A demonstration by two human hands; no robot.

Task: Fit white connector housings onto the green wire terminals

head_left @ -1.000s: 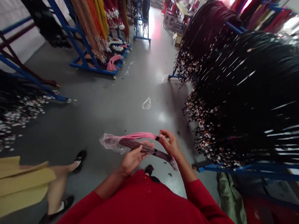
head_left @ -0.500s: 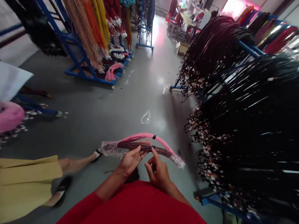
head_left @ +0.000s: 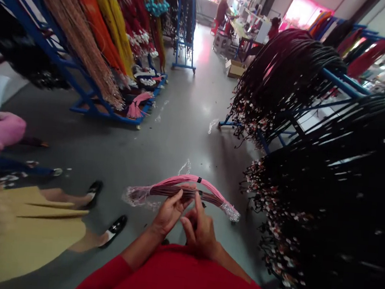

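Observation:
In front of my waist lies a bundle of thin pink cords [head_left: 179,178], bowed upward, with a dark band round its middle. A straighter bundle of brown cords [head_left: 165,190] runs just below it. Clear wrapping covers the ends on both sides. My left hand [head_left: 169,212] is closed on the two bundles near their middle, thumb on top of the brown cords and fingers beneath. My right hand [head_left: 202,228] has its index finger stretched out, its tip at the dark band on the brown cords. Its other fingers are curled and hold nothing I can see.
Black cords hang thickly on a blue rack [head_left: 343,82] at right. Another blue rack [head_left: 127,119] at left carries brown, orange and yellow cords. Close on my left walks a person in a yellow skirt [head_left: 34,233]. A cardboard box [head_left: 235,69] stands farther along the aisle.
The racks come nearer as I move forward along the aisle. The person at left has taken a step. Both my hands stay at the bundles, the right index finger still touching the brown cords.

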